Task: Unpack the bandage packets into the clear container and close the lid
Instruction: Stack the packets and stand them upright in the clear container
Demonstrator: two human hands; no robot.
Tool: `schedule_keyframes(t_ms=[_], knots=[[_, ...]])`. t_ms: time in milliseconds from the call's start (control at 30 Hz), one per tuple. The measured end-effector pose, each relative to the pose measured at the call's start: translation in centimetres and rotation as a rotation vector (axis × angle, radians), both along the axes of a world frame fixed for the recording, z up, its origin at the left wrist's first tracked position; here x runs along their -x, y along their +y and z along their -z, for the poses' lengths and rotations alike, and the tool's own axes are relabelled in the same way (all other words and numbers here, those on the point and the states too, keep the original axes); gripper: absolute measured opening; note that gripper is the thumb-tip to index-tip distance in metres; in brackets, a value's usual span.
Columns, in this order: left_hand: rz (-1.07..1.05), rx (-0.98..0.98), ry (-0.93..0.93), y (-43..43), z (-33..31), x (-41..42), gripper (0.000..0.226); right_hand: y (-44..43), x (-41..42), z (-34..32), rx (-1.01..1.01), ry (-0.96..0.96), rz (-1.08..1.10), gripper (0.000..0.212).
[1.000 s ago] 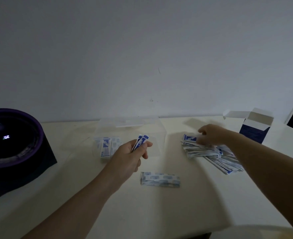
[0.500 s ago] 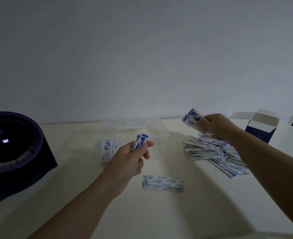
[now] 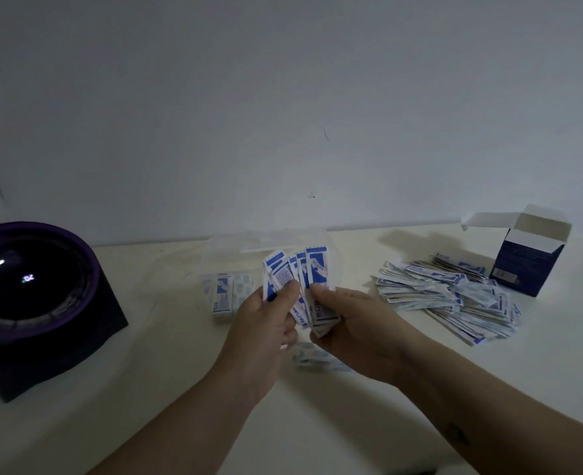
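Fingers of left hand (image 3: 259,327) and right hand (image 3: 355,323) are pinching fanned blue-and-white paper bandage packets (image 3: 312,265); I'm favouring squaring them for the clear plastic container (image 3: 245,262) beyond.

Lower centre: the loose packet (image 3: 312,359) is blurred and mostly hidden under left hand (image 3: 262,323) and right hand (image 3: 355,327). Both pinch the fanned packets (image 3: 300,279): print unreadable, lower ends covered by fingers. Behind them the clear container (image 3: 269,241) has barely visible walls; can't tell lid state. The dark round device (image 3: 33,286) is cut by the left edge. The box (image 3: 526,262) label is illegible.
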State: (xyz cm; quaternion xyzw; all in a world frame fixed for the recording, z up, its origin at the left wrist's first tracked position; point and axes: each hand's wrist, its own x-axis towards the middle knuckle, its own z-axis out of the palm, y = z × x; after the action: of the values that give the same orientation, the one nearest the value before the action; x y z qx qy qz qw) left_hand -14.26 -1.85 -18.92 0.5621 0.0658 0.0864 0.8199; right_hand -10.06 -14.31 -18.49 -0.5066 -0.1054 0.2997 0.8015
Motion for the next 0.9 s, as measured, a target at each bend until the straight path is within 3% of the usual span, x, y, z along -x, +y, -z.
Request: schedule_keyframes(t_ms=[167, 300, 433, 667, 900], knots=[[-0.044, -0.037, 0.003, 0.6, 0.3, -0.4, 0.012, -0.1, -0.1, 0.6, 0.013, -0.072, 0.112, 0.028], [-0.041, -0.088, 0.028, 0.8, 0.5, -0.5, 0.01, -0.5, -0.1, 0.8, 0.161, -0.223, 0.231, 0.023], [-0.01, -0.114, 0.009, 0.4, 0.2, -0.1, 0.021, -0.1, 0.7, 0.9, 0.244, -0.361, 0.208, 0.023], [-0.043, 0.016, -0.004, -0.2, -0.8, 0.6, 0.013, 1.3, 1.9, 1.4, 0.285, -0.415, 0.184, 0.032], [-0.022, 0.069, 0.036, -0.7, -0.5, 0.6, 0.013, 1.7, 1.7, 1.3, 0.364, -0.561, 0.262, 0.02]])
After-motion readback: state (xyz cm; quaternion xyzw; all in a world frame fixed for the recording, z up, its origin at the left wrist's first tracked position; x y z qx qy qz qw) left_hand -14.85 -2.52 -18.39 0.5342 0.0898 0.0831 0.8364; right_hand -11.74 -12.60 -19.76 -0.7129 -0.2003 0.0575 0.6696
